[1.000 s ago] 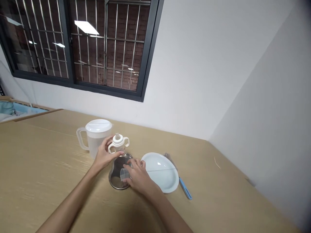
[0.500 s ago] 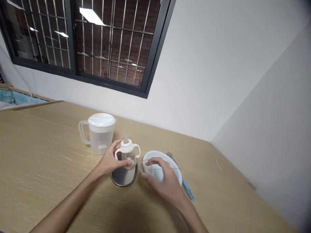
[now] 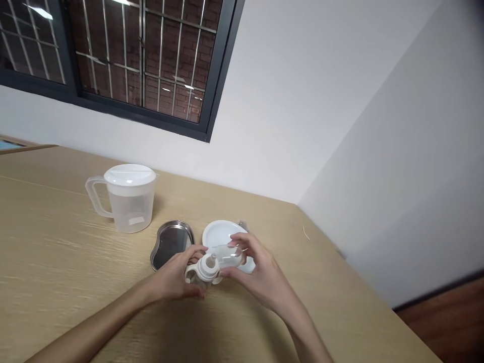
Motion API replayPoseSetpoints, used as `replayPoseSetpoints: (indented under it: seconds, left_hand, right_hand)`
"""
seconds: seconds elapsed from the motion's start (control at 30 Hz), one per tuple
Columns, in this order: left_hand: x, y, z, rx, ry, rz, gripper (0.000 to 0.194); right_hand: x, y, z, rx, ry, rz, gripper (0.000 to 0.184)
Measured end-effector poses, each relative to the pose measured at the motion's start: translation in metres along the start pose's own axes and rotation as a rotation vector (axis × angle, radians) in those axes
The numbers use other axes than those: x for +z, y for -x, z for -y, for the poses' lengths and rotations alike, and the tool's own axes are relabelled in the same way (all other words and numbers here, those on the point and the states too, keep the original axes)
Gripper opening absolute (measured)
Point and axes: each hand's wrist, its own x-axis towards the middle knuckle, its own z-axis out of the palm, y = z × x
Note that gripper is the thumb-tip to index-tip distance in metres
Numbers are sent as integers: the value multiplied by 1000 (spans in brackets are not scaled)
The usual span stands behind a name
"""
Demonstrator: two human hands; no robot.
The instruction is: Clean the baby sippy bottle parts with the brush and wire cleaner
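My left hand is closed around a baby bottle with a white collar, white side handles and a clear teat on top. In my right hand is a clear bottle cap, gripped between thumb and fingers and tipped on its side. The cap sits right beside the teat; whether they touch I cannot tell. Behind the bottle lies a steel kidney dish, its near right part covered by my left hand. A white plate lies behind the cap, partly hidden by my right hand.
A lidded translucent pitcher stands at the back left, its handle pointing left. Beyond the plate a small greyish piece peeks out. A thin pale strand lies on the wooden table. White walls bound the table behind.
The cap has come up from the dish, past the plate, to the bottle's teat. The bottle has moved nearer to me, off the dish, and tilted. The view has shifted right.
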Motion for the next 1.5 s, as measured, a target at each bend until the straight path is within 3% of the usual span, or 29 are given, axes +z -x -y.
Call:
replayPoseSetpoints:
  seconds: [0.17, 0.43, 0.9, 1.2, 1.5]
  left_hand:
    - [-1, 1, 0, 6, -20, 4, 92]
    - [-3, 3, 1, 14, -88, -3, 84]
    - [-2, 2, 7, 40, -90, 9, 85]
    - [-5, 2, 7, 48, -83, 22, 79]
    - [-6, 2, 4, 55, -99, 42, 67]
  right_hand:
    - [10, -13, 10, -55, 162, 117, 37]
    - [24, -19, 5, -57, 166, 243, 47]
    - [41, -15, -1, 47, -109, 265, 68]
    - [54, -12, -11, 38, -166, 184, 40]
    - [65, -5, -14, 59, -358, 139, 38]
